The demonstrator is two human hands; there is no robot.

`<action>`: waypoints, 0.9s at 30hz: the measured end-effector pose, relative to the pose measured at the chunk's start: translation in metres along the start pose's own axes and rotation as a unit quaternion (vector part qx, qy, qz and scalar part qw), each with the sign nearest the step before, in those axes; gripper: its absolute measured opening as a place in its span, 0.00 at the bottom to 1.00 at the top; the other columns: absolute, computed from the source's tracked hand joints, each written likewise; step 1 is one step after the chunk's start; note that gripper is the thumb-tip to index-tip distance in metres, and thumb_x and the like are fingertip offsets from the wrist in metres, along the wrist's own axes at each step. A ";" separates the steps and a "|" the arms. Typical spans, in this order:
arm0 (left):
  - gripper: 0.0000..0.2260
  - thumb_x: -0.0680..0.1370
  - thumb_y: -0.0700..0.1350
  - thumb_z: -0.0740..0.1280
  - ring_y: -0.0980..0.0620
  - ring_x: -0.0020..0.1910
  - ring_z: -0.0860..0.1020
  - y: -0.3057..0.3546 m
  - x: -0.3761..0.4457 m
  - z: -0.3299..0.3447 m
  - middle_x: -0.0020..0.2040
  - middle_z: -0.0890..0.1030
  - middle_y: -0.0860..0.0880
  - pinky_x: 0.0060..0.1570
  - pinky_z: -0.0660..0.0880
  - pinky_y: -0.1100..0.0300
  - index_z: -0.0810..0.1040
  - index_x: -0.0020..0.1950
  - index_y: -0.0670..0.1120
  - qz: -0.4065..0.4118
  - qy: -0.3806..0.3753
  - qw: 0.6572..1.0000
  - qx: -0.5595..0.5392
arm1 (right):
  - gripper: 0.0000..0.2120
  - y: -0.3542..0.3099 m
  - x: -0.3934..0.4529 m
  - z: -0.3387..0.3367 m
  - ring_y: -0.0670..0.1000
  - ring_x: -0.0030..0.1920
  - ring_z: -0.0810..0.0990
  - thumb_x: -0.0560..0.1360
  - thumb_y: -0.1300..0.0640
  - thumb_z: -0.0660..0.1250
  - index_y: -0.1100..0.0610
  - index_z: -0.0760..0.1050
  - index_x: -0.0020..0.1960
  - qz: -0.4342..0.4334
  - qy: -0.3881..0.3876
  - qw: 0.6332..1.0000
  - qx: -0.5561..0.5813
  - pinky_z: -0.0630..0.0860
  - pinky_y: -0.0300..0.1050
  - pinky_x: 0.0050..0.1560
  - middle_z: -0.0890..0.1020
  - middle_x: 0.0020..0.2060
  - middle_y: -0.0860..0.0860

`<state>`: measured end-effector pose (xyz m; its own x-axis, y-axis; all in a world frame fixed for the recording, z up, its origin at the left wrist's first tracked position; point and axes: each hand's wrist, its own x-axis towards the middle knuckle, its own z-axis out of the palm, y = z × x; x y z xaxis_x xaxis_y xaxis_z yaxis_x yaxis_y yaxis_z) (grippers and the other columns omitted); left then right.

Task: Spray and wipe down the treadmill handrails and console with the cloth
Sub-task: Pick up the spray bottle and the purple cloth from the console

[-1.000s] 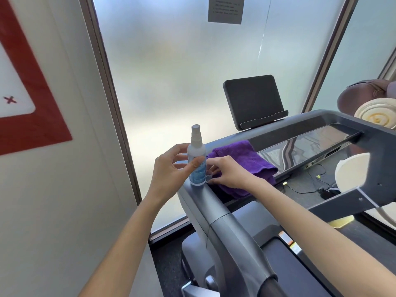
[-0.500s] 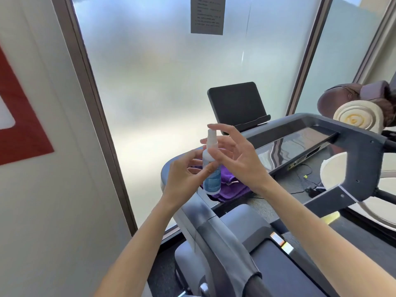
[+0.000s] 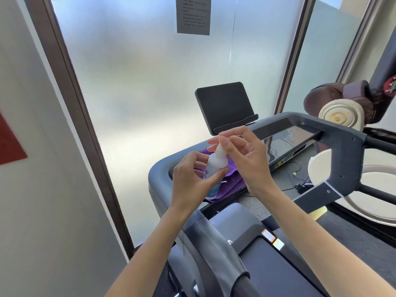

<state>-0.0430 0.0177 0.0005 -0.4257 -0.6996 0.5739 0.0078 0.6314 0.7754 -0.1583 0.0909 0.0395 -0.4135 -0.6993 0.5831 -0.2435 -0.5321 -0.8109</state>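
- Risk: the spray bottle (image 3: 215, 168) is carried only by the left hand (image 3: 194, 181), thumb in front and fingers behind the lower body. It leans slightly. If the right hand (image 3: 246, 155) pulls or twists hard at the top, the bottle could slip through that light hold and drop onto the purple cloth (image 3: 231, 183) or off the treadmill frame (image 3: 158, 179) to the floor.
- Risk: the right hand's fingertips pinch the cap or nozzle at the bottle's top; the other fingers are spread wide. Which it is cannot be told, as the fingers cover it. A small cap freed here could fall into the gap below the console.
- Risk: which way the nozzle faces cannot be told. A press now could send mist toward the person or onto the dark tablet holder (image 3: 225, 106) rather than onto cloth or rail.
- Risk: the glossy console panel (image 3: 287, 144) lies just right of the hands; heavy direct spray might pool on it. Judgement only.
- Position: the bottle is held up between both hands, above the front left corner of the treadmill frame, not resting on anything.
- Position: the cloth lies bunched on the console ledge directly under and behind the hands; neither hand holds it.
- Position: the left handrail (image 3: 214, 254) runs toward the camera beneath the left forearm, untouched.
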 end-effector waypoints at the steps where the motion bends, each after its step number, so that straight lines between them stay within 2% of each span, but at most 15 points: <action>1: 0.19 0.66 0.57 0.77 0.53 0.41 0.81 0.001 0.000 0.000 0.44 0.82 0.53 0.41 0.79 0.59 0.77 0.48 0.47 -0.014 -0.016 1.000 -0.009 | 0.01 0.000 0.001 0.000 0.50 0.44 0.87 0.80 0.63 0.67 0.60 0.76 0.52 -0.001 0.000 1.000 -0.005 0.82 0.39 0.45 0.88 0.43 0.48; 4: 0.21 0.68 0.61 0.74 0.51 0.44 0.82 0.002 0.000 -0.004 0.48 0.83 0.56 0.45 0.79 0.56 0.76 0.53 0.52 -0.065 -0.121 0.987 -0.085 | 0.02 -0.003 0.004 -0.002 0.49 0.44 0.87 0.81 0.63 0.66 0.60 0.76 0.53 -0.004 0.001 1.000 -0.004 0.82 0.38 0.45 0.88 0.43 0.48; 6: 0.14 0.71 0.55 0.72 0.48 0.46 0.82 0.001 -0.001 -0.006 0.49 0.83 0.57 0.46 0.79 0.55 0.77 0.55 0.54 -0.066 -0.146 0.980 -0.116 | 0.04 -0.005 0.006 -0.002 0.50 0.45 0.87 0.80 0.60 0.66 0.59 0.75 0.54 0.001 0.002 1.000 0.008 0.82 0.39 0.45 0.88 0.45 0.49; 8: 0.12 0.71 0.52 0.73 0.49 0.43 0.81 0.000 -0.002 -0.007 0.47 0.83 0.56 0.42 0.79 0.59 0.77 0.52 0.53 -0.045 -0.110 0.988 -0.097 | 0.07 -0.007 0.007 0.000 0.50 0.47 0.88 0.79 0.57 0.66 0.57 0.74 0.56 0.028 0.006 0.999 0.025 0.82 0.39 0.46 0.88 0.46 0.49; 11: 0.15 0.69 0.49 0.78 0.58 0.38 0.78 -0.001 -0.002 -0.008 0.41 0.81 0.57 0.35 0.73 0.69 0.74 0.46 0.53 -0.012 -0.017 1.000 -0.009 | 0.05 -0.004 0.009 0.000 0.51 0.48 0.88 0.80 0.60 0.67 0.59 0.76 0.55 0.066 0.025 0.997 0.035 0.82 0.40 0.47 0.89 0.47 0.50; 14: 0.18 0.67 0.49 0.79 0.58 0.41 0.75 -0.002 -0.002 -0.007 0.40 0.76 0.60 0.35 0.71 0.67 0.70 0.45 0.49 0.034 0.060 0.994 0.084 | 0.04 -0.003 0.011 0.001 0.52 0.48 0.88 0.80 0.63 0.68 0.61 0.78 0.54 0.083 0.045 0.995 0.035 0.83 0.41 0.47 0.89 0.46 0.52; 17: 0.20 0.67 0.50 0.79 0.58 0.40 0.74 0.000 -0.001 -0.007 0.41 0.74 0.57 0.37 0.72 0.64 0.71 0.47 0.46 0.057 0.082 0.989 0.107 | 0.04 -0.005 0.014 0.003 0.53 0.47 0.88 0.80 0.63 0.68 0.61 0.79 0.54 0.089 0.054 0.994 0.042 0.83 0.41 0.45 0.89 0.45 0.51; 19: 0.20 0.67 0.54 0.78 0.60 0.41 0.77 0.002 0.001 -0.011 0.44 0.77 0.57 0.39 0.75 0.66 0.71 0.49 0.50 0.032 0.033 0.997 0.060 | 0.04 -0.007 0.016 0.003 0.52 0.47 0.88 0.80 0.62 0.68 0.59 0.78 0.55 0.076 0.055 0.995 0.033 0.83 0.40 0.44 0.89 0.45 0.50; 22: 0.18 0.66 0.57 0.74 0.58 0.42 0.81 0.004 0.001 -0.017 0.47 0.82 0.54 0.40 0.80 0.60 0.73 0.50 0.56 -0.016 -0.070 0.997 -0.038 | 0.05 -0.009 0.015 0.000 0.50 0.46 0.88 0.80 0.61 0.68 0.54 0.76 0.55 0.051 0.057 0.997 0.015 0.82 0.39 0.43 0.88 0.44 0.47; 24: 0.18 0.65 0.55 0.74 0.58 0.42 0.82 0.003 0.000 -0.017 0.48 0.83 0.53 0.41 0.80 0.62 0.76 0.51 0.53 -0.036 -0.072 0.993 -0.084 | 0.07 -0.008 0.011 -0.001 0.49 0.49 0.88 0.80 0.59 0.67 0.53 0.75 0.57 0.039 0.040 0.998 0.013 0.82 0.38 0.45 0.88 0.46 0.45; 27: 0.19 0.65 0.52 0.75 0.56 0.44 0.83 0.004 0.002 -0.011 0.48 0.84 0.51 0.42 0.78 0.65 0.78 0.53 0.48 -0.064 -0.069 0.984 -0.150 | 0.21 -0.002 0.000 -0.002 0.50 0.59 0.85 0.75 0.55 0.68 0.46 0.69 0.66 0.052 -0.029 0.998 0.032 0.81 0.42 0.55 0.87 0.53 0.49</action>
<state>-0.0333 0.0156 0.0076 -0.5589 -0.7024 0.4407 0.2038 0.3987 0.8941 -0.1602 0.0925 0.0410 -0.3810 -0.7776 0.5002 -0.1457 -0.4838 -0.8630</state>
